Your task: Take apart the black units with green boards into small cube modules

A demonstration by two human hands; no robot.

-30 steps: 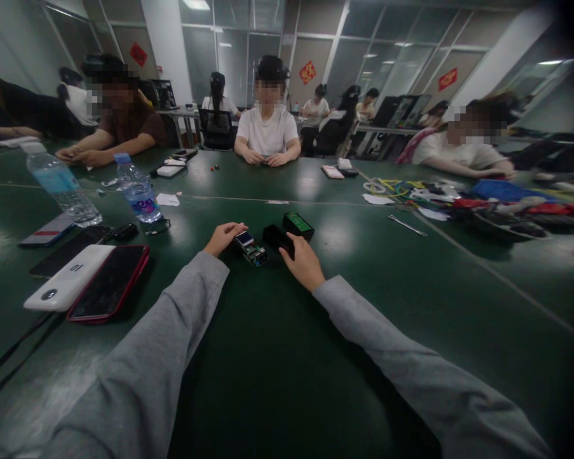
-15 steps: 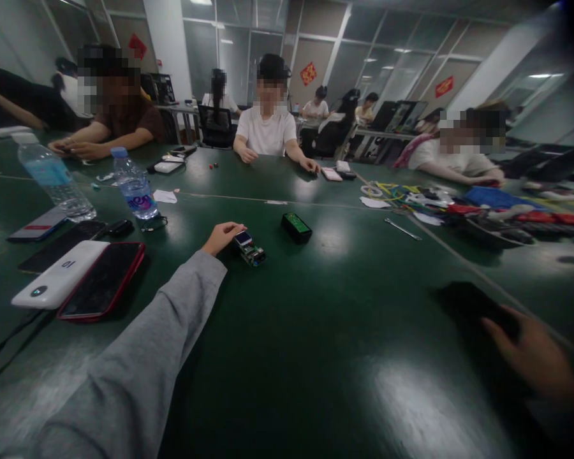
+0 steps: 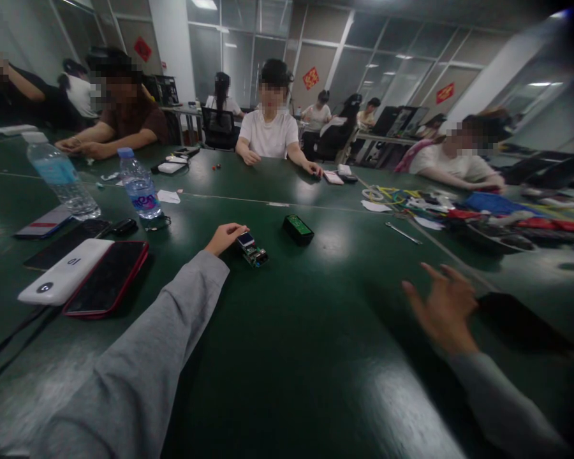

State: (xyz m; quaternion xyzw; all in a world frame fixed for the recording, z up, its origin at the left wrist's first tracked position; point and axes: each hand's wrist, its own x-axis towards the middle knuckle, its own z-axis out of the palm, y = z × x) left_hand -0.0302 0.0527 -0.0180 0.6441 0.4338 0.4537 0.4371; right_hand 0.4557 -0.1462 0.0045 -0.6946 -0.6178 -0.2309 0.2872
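Note:
My left hand is stretched forward, its fingers closed at the far left edge of a small circuit board with a screen on the table; its underside is hidden. Just right of the board lies a black box with green circuitry on its upper face. My right hand is over the right side of the table, blurred, fingers spread and holding nothing. To its right lies a dark, flat object, too blurred to name.
Two water bottles, a white power bank and a red-cased phone are at the left. A wrench lies on the right, before a heap of cables and tools. Several people sit around the green table.
My right hand has let go of the dark object and moved left and up, its fingers now spread. The object rests at the right. My left hand stays at the circuit board.

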